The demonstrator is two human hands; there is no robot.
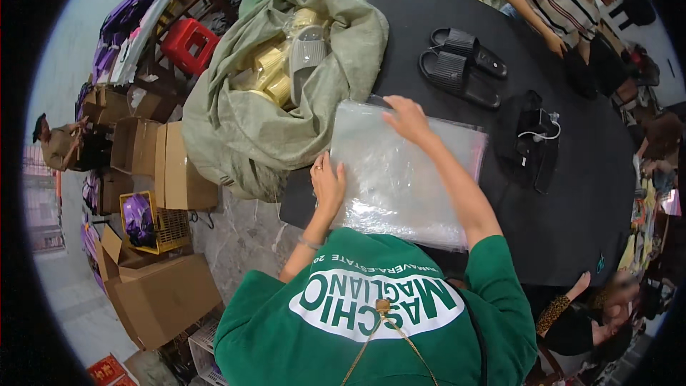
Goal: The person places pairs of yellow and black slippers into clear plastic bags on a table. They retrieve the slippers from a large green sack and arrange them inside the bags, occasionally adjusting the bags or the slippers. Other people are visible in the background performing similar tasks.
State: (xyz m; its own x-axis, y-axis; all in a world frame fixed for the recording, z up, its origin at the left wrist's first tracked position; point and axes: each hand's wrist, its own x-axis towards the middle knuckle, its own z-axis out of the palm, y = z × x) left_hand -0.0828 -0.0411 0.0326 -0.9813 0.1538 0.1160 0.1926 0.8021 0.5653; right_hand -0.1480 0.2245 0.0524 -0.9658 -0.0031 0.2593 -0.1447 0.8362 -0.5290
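Observation:
A stack of clear plastic bags (400, 171) lies at the near edge of the dark table, shiny and creased toward its near side. Against its left edge rests my left hand (329, 184), fingers stretched along the plastic. My right hand (409, 121) reaches across the stack to its far edge, with fingers apart and touching the film. Whether either hand pinches a single bag cannot be made out. Beyond the left hand stands a large pale green woven sack (236, 114), its mouth wide, holding yellow slippers (274, 78) and a grey slipper (307, 57) in clear wrapping.
On the dark table (572, 221) lie a pair of black slides (464, 68) and a black strapped item (527, 139) with a white cable. Small scissors (600, 263) lie near the right rim. Cardboard boxes (164, 300) and a yellow crate (171, 229) stand left. Other people work nearby.

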